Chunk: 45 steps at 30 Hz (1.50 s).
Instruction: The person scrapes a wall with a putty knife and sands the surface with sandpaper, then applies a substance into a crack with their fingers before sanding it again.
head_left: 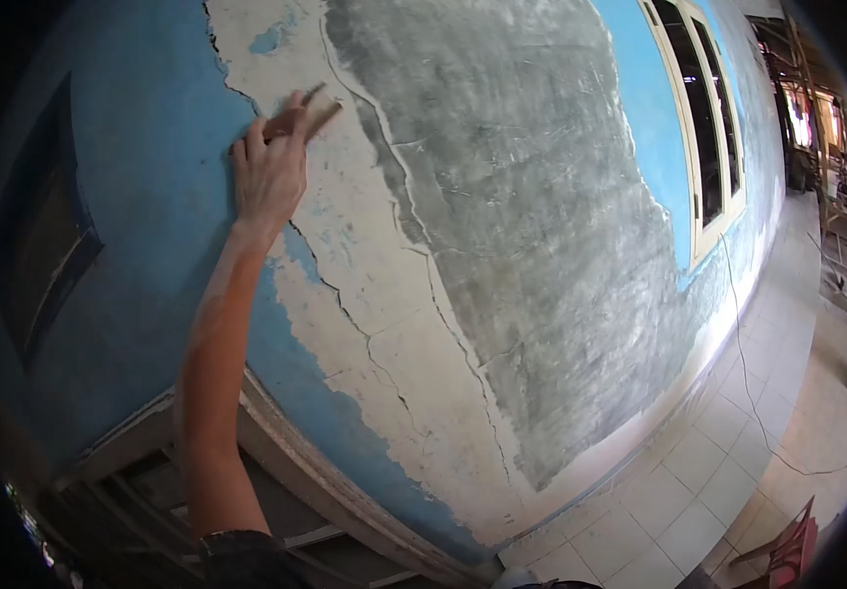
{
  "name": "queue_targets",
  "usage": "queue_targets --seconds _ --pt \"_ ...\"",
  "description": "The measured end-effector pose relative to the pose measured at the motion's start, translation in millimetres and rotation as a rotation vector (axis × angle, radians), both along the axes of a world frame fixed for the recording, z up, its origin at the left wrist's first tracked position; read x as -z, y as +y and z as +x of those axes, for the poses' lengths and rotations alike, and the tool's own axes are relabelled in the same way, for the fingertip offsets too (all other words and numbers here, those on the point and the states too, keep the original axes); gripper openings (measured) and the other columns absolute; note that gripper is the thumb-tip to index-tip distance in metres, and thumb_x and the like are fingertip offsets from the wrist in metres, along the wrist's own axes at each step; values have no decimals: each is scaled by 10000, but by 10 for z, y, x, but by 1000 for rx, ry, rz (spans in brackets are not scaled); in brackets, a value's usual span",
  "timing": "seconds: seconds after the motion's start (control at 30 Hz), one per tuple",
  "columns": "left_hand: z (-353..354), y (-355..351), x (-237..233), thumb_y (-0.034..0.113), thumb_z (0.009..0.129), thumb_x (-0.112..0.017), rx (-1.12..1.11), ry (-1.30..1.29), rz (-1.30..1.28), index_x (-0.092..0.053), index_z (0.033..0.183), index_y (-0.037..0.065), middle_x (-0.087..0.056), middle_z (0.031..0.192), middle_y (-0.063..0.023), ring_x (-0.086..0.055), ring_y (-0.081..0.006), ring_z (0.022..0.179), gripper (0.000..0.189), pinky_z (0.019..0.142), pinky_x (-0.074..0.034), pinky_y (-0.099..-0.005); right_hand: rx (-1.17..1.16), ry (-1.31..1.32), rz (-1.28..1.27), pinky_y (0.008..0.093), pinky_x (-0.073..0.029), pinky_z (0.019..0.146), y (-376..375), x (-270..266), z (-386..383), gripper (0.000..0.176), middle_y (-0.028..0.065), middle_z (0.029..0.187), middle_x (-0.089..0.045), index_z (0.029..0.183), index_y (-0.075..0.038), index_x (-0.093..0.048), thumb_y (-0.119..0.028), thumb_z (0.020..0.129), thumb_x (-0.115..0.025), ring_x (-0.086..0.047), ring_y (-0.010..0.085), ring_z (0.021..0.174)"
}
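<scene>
My left hand (271,182) is raised against the wall, its fingers closed round a flat scraper (321,114) with a pale face and a brownish edge. The scraper touches or nearly touches a whitish strip (374,324) of bare wall where the blue paint is gone. Dark cracks run down this strip, one of them passing close to my wrist. To the right of the scraper lies a large grey patch (531,216) of smooth plaster. My right hand is out of view.
Blue paint (149,167) surrounds the bare area. A cream-framed window (703,128) is at the upper right. A wooden frame edge (286,432) lies below my arm. Pale floor tiles (688,461), a thin cable (745,383) and a red chair-like object (792,550) are at the right.
</scene>
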State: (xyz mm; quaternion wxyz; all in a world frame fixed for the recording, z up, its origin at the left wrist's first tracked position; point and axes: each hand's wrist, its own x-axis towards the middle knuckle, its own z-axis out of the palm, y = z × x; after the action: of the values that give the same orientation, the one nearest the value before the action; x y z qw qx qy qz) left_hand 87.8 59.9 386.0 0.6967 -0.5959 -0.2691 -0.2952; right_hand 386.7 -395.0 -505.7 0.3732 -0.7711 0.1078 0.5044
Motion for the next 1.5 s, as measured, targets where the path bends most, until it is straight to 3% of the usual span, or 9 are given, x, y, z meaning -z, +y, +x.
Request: queue_targets --seconds 0.37,0.47,0.6,0.7,0.73,0.93,1.13,1.27,1.5 --pt "449 92 219 343 960 -453 -67 15 109 -470 1327 116 -524 1295 -14 -474 -289 1053 433 811 -379 -455 100 282 265 373 -469 452 121 1058 -61 455 120 701 -558 1222 -61 -422 -63 795 -578 -592 211 639" --pt "595 169 348 338 951 -468 -39 -141 143 -545 1255 110 -479 1347 8 -481 -285 986 388 801 -376 -437 -130 -165 80 409 -467 486 496 -8 -262 361 121 734 -592 1172 -102 -436 -69 824 -527 -565 217 640" --pt "623 182 906 302 978 -414 111 189 -99 -155 1486 199 -443 1360 -50 -462 -315 1033 579 833 -386 -488 -125 -107 122 398 -471 446 532 -165 -239 411 146 771 -607 1216 -102 -414 -73 822 -528 -566 219 596" --pt "618 68 442 348 954 -454 -93 -53 -31 -407 1366 132 -597 1156 -45 -473 -277 991 467 821 -350 -452 -124 -118 62 375 -462 420 464 -243 -284 376 149 759 -603 1181 -55 -442 -73 815 -527 -552 214 543" --pt "495 223 309 298 949 -467 -40 -67 71 -113 1492 175 -507 1283 -51 -468 -298 1017 659 799 -397 -466 -123 -124 31 365 -457 412 405 -256 -314 355 148 748 -599 1158 -31 -459 -72 812 -527 -546 212 523" --pt "682 157 1455 315 933 -500 -151 243 -171 -224 1474 169 -495 1319 -39 -434 -285 1037 624 753 -400 -439 -148 52 -74 337 -427 390 76 -359 -349 171 112 651 -555 861 52 -561 -101 801 -517 -512 193 459" --pt "479 561 490 322 926 -519 36 -68 -122 -254 1455 194 -573 1185 -82 -464 -285 990 606 778 -376 -432 -52 58 -102 322 -358 361 -108 -44 -358 200 74 583 -519 743 -30 -589 -172 845 -491 -482 176 413" --pt "851 -49 1258 290 928 -503 -160 40 -226 -285 1436 132 -556 1193 -111 -490 -288 954 575 755 -399 -457 583 215 137 293 -383 357 16 -96 -332 247 25 543 -431 696 -93 -464 -235 887 -528 -396 131 390" --pt "685 -55 1061 311 947 -455 -245 31 -159 -263 1452 172 -519 1305 -94 -508 -326 1014 558 781 -402 -500 365 -320 856 246 -318 390 753 -2166 822 320 -47 544 -393 708 -195 -399 -385 943 -502 -368 86 430"
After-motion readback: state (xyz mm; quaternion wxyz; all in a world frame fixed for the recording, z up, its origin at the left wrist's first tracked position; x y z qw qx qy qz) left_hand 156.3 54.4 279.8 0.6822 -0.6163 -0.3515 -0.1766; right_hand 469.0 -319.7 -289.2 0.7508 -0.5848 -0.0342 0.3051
